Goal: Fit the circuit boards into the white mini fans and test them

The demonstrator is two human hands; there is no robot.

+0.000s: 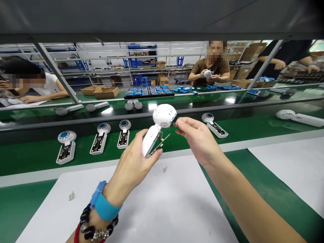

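My left hand (138, 157) grips the handle of a white device with a round head (164, 115), held tilted above the white sheet. A thin circuit board (162, 143) stands partly out of the handle, with wires showing between the two. My right hand (194, 133) is at the right side of the head, thumb and finger pinched close to its blue edge. Whatever lies in that pinch is too small to make out. Around my left wrist are a blue band (107, 206) and a beaded bracelet.
Several similar devices with bare boards, one of them a white unit (65, 148), lie along the green bench strip. A white sheet (157, 202) covers the bench before me, with small scraps on it. Across the line, co-workers sit near a tray of blue parts (149, 91) and cardboard boxes (106, 91).
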